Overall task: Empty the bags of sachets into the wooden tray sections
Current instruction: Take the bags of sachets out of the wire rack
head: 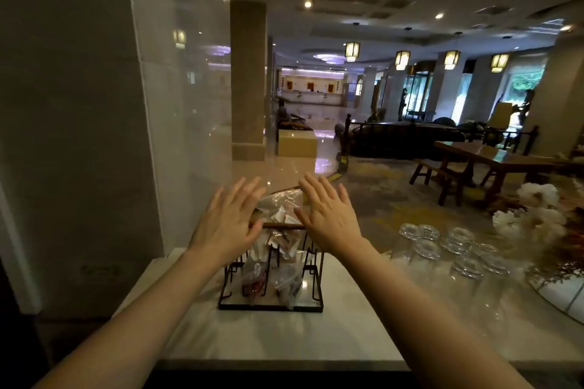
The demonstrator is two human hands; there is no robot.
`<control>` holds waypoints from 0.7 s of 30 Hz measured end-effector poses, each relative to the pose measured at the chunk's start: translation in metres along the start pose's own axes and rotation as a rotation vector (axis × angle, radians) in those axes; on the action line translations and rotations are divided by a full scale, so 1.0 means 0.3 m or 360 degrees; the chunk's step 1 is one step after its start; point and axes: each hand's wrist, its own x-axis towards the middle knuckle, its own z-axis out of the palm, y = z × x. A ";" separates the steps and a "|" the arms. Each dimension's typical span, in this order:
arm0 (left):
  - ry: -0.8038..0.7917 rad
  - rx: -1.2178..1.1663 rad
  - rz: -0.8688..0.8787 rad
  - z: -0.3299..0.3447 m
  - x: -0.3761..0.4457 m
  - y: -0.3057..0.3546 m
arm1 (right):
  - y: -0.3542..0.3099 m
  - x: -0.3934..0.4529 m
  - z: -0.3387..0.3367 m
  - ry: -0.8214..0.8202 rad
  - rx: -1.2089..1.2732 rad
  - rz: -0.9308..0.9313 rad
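Note:
A black wire stand [271, 305] sits on the white counter [284, 338] in front of me. A wooden tray edge [284, 226] runs across its top. Clear plastic bags of sachets [278, 208] are piled on the tray, and more bags [284, 281] hang down inside the stand. My left hand [229, 224] hovers flat over the left end of the tray, fingers spread, holding nothing. My right hand [328, 215] hovers flat over the right end, fingers also spread and empty. Both palms face down and hide the tray's ends.
Several upturned clear glasses [455, 246] stand on the counter to the right. White flowers [534, 208] sit beyond them. A glass panel and a wall [79, 136] close off the left. Beyond the counter lies a lobby with a wooden table [493, 158].

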 end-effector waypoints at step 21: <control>-0.0453 -0.0207 -0.0046 0.225 -0.016 -0.036 | -0.008 0.112 0.197 -0.0185 0.0539 0.0410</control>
